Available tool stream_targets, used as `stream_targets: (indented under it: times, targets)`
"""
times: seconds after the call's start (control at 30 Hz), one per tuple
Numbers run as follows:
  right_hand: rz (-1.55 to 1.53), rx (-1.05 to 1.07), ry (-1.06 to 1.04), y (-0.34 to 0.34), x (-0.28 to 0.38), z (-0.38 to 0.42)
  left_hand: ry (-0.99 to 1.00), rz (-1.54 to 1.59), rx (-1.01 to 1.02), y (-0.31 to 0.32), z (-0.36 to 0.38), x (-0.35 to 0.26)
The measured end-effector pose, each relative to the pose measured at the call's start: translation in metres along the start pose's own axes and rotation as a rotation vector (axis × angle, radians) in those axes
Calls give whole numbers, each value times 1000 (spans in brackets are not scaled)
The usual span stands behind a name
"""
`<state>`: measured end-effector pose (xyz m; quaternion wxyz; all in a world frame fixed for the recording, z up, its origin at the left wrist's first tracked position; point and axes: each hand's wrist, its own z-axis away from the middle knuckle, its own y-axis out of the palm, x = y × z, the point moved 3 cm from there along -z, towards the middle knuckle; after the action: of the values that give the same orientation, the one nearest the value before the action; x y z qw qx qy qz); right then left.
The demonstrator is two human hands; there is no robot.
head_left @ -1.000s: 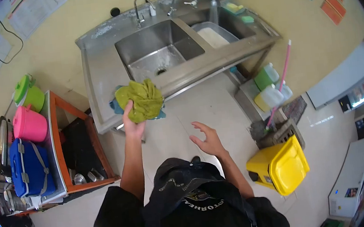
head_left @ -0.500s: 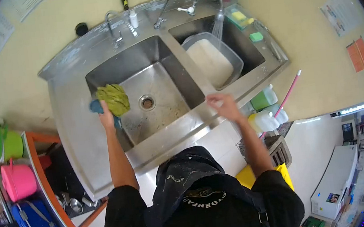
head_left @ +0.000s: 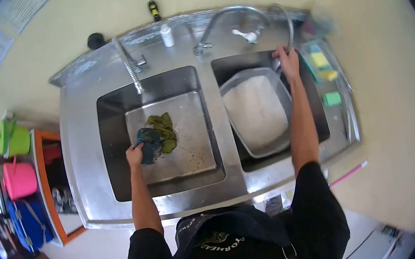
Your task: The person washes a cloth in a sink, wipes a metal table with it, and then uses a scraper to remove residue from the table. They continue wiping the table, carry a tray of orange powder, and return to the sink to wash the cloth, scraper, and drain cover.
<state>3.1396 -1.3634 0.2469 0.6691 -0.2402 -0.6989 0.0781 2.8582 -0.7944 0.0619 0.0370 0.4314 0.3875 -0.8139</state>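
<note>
My left hand (head_left: 135, 154) reaches into the left sink basin, its fingers closed on a blue-grey cloth (head_left: 148, 142). Beside that cloth, an olive-green cloth (head_left: 165, 133) lies crumpled on the basin floor, the two touching. My right hand (head_left: 289, 63) is wrapped round the faucet sprayer (head_left: 277, 65) at the end of its hose, above the right basin. Just below it, a grey plastic tub (head_left: 286, 101) holds whitish, cloudy contents (head_left: 255, 111). I cannot make out whether water is running from the sprayer.
A second faucet with a coiled spring neck (head_left: 128, 67) hangs over the left basin. A white bottle (head_left: 166, 35) stands on the back ledge. Yellow sponges (head_left: 319, 59) sit in a container at the right, and a green sponge (head_left: 332, 98) lies on the rim.
My left hand has lowered the cloths into the left basin; the green one now lies on its floor. My right hand has moved from the front edge up to the faucet sprayer.
</note>
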Motion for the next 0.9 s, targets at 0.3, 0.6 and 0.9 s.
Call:
stream_targets:
  times: [0.3,0.6,0.9]
  targets:
    - [-506,263,-146,114,71,33,358,-569,-57,86,39,-136]
    - [-684,203,-57,111,64,60,457,-189,-6,129,69,-209]
    - [-354,342,-308,193,5,183,545,-236,454,124,65,-216]
